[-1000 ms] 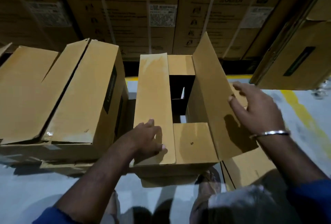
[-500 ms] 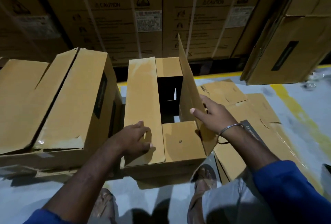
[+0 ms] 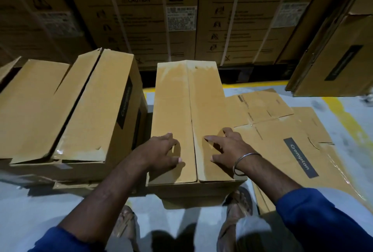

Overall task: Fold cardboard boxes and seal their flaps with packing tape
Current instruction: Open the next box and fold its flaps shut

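Both the left hand (image 3: 161,154) and right hand (image 3: 226,151), fingers spread, pressed the flaps of the tall brown cardboard box (image 3: 189,122) standing on the floor; untaped, the flaps would likely spring open once released.

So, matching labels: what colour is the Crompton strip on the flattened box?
Dark grey with pale lettering, head view.

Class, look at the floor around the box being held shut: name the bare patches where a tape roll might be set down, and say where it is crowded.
Bare grey floor shows near left, in front of the left box. Another patch lies far right by the yellow line. Crowded: flattened cartons cover the right, and the middle box sits nearly against the left box.
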